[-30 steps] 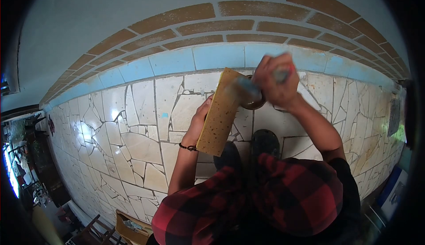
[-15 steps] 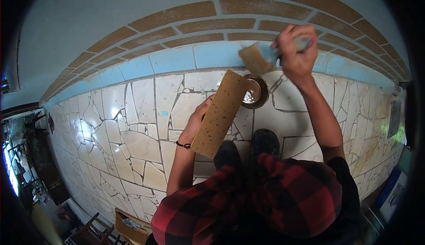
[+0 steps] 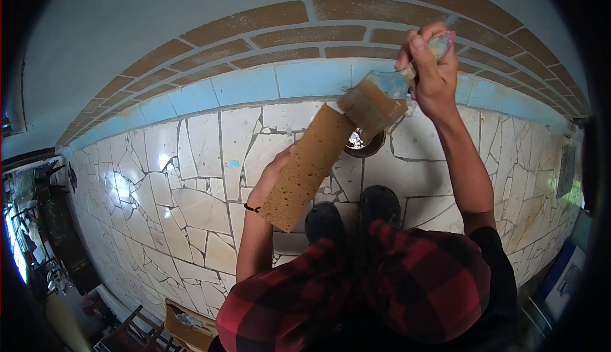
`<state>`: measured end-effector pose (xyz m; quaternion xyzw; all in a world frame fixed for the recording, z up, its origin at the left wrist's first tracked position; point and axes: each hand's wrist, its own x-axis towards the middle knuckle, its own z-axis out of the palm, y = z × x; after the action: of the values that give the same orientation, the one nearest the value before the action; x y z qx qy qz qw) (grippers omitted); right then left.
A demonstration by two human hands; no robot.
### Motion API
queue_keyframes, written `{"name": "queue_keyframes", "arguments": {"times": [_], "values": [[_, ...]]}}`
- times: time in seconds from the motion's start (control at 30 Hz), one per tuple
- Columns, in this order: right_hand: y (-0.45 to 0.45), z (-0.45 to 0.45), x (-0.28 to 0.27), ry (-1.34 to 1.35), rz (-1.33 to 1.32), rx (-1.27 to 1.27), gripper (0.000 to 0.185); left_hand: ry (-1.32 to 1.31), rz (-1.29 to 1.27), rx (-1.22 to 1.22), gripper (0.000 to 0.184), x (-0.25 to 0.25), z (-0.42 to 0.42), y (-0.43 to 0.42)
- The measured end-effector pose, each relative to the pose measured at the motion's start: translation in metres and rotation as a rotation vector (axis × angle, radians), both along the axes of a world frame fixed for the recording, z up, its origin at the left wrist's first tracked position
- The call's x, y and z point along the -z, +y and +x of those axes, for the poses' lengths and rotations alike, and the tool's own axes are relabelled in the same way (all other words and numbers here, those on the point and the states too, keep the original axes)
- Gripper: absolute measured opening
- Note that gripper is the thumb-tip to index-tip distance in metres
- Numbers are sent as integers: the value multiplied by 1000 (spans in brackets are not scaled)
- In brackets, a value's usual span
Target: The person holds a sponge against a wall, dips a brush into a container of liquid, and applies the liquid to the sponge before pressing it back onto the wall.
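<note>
My left hand (image 3: 275, 172) is closed on a yellow-brown rectangular sponge (image 3: 307, 168) with dark pores, its fingers mostly hidden behind it. The sponge tilts, its upper end near the brush. My right hand (image 3: 434, 72) grips the handle of a wide paintbrush (image 3: 375, 104) whose bristles are coated brown. The bristles are just above the sponge's top corner; whether they touch it I cannot tell. Beneath the brush, a round container (image 3: 375, 146) of shiny brown liquid stands on the floor, partly covered by brush and sponge.
Ahead, a grey wall carries painted brown brick shapes (image 3: 344, 9) above a light blue tile strip (image 3: 312, 81). My dark shoes (image 3: 380, 205) stand on the broken-tile floor (image 3: 203, 209). At the lower left are a wooden box (image 3: 184, 330) and a chair.
The brush first moved up and right off the sponge, then slightly back down beside its top corner. The sponge has tilted further, its lower end shifting left.
</note>
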<state>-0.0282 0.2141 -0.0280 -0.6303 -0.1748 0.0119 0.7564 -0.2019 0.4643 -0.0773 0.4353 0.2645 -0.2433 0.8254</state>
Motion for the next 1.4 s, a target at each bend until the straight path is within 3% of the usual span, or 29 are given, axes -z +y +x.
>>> {"name": "queue_keyframes", "arguments": {"times": [0.1, 0.23, 0.47, 0.6, 0.77, 0.87, 0.9, 1.03, 1.13, 1.2, 1.3, 1.4], "values": [[22, 1, 15, -109, 58, -19, 15, -14, 32, 17, 40, -3, 1, -3], [7, 13, 21, -116, -141, 74, 18, -25, -84, 6, 42, 9, -2, 14], [20, -5, 19, 87, -35, 4, 19, -18, -1, 32, 46, 13, 2, 4], [6, 9, 37, -54, -152, 162, 18, -62, -54, 42, 48, 20, -5, 23], [15, -7, 15, 87, 18, 54, 16, -29, -40, 47, 49, 17, 4, 15], [27, -2, 24, -45, -65, 64, 16, -26, -37, 64, 47, 17, 8, 12], [20, 3, 25, 33, -129, 54, 15, -22, -22, 53, 46, 17, 9, 12], [25, 9, 26, -284, 36, 109, 13, -61, 8, -15, 44, 33, 11, 12], [36, -14, 21, -746, -105, -48, 10, -124, -18, -39, 44, 46, 15, 11], [35, -48, 17, -532, -476, -462, 25, -157, -49, -81, 46, 59, 17, 10], [53, -102, 10, -1087, -201, -377, 17, -174, -46, -149, 48, 71, 25, 6], [53, -113, 6, -835, 8, -537, 18, -187, -49, -184, 47, 69, 24, 5]]}}
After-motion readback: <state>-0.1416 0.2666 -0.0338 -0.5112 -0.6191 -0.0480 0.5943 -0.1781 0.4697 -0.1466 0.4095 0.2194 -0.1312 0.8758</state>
